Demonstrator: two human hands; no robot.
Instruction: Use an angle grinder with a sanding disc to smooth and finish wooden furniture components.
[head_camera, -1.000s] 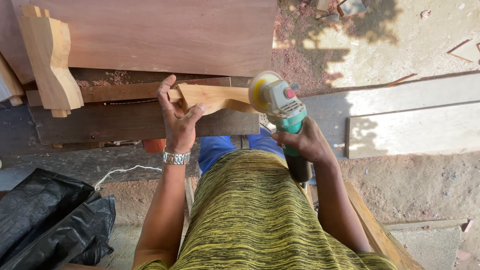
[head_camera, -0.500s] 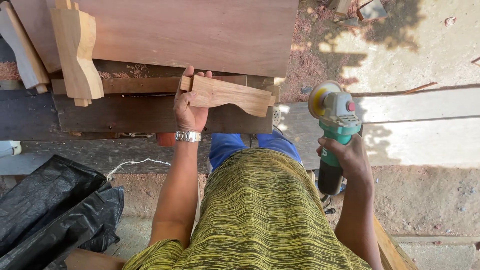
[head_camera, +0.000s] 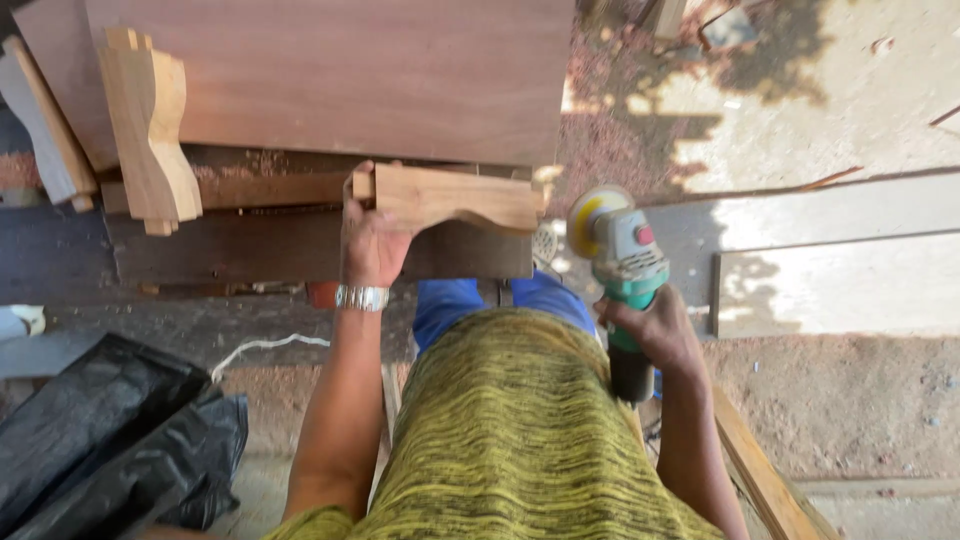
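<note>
Left hand: the left hand (head_camera: 372, 240) is clenched around the left end of a carved wooden piece (head_camera: 455, 197), thumb over its top edge; a metal wristwatch (head_camera: 361, 297) sits on the wrist.
Carved wooden piece: pale wood with a curved lower edge, held level just above the dark plank (head_camera: 250, 255) at the near edge of the table, its right end pointing toward the grinder.
Right hand: the right hand (head_camera: 645, 330) is closed tight round the black handle of a green angle grinder (head_camera: 622, 265).
Angle grinder: it is off the right end of the table, its yellow sanding disc (head_camera: 592, 215) just beside the right end of the carved piece; whether the two touch I cannot tell.
Table top: a broad reddish-brown board (head_camera: 330, 75) covers the far part of the table, reaching its far edge.
Second carved piece: a similar pale shaped piece (head_camera: 148, 125) lies at the left end of the table, partly on the board, well apart from the hands.
Near the left edge: another wooden part (head_camera: 52, 120) rests at the far left corner.
Floor: black plastic sheeting (head_camera: 100, 440) lies to the left on the ground, with a white cord (head_camera: 265, 345) beside it; pale planks (head_camera: 830, 260) lie to the right in sunlight.
Person: a yellow-green patterned shirt (head_camera: 510, 430) fills the lower middle.
</note>
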